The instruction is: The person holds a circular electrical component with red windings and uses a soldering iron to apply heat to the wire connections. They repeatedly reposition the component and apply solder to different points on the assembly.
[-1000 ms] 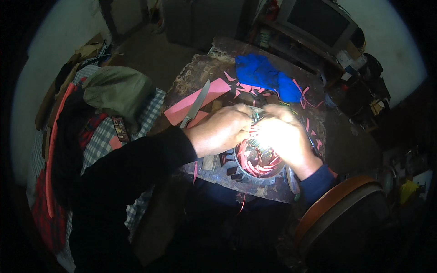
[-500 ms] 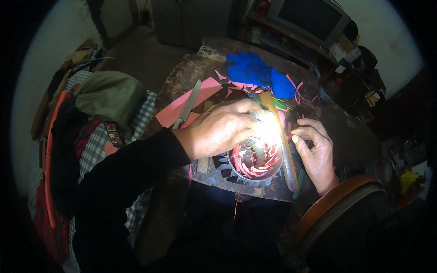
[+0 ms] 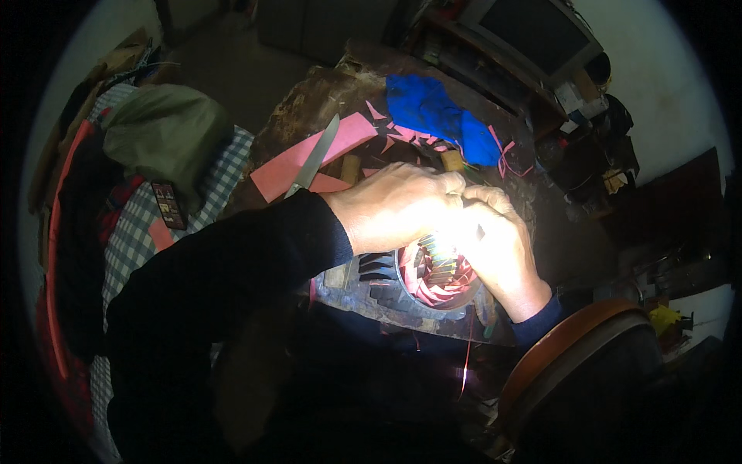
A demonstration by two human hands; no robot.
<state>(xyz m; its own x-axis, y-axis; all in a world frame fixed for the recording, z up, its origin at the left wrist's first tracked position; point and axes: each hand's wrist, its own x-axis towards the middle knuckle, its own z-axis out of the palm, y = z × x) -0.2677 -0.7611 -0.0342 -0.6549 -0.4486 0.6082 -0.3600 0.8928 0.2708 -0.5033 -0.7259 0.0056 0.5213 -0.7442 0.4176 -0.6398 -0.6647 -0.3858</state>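
Note:
An electric motor stator (image 3: 438,290) with a finned metal housing stands near the table's front edge, pink strips of insulating paper ringed inside it. My left hand (image 3: 402,203) and my right hand (image 3: 506,246) meet just above its far side, fingertips close together. The fingers of both are curled and closed; strong glare and the hands themselves hide whatever is between them. A wooden stick (image 3: 453,161) shows partly beyond my hands. Left of them, a knife (image 3: 315,158) lies across a pink paper sheet (image 3: 282,166).
Blue cloth (image 3: 433,112) and pink paper scraps (image 3: 417,138) lie at the table's far side. On the left, a phone (image 3: 169,206) rests on checked cloth (image 3: 131,236) beside a green-grey bundle (image 3: 164,127). A round orange-rimmed object (image 3: 564,340) sits at the lower right.
My right hand has moved left from beside the stick to meet my left hand over the stator. My left hand has shifted slightly right. The view has tilted a little.

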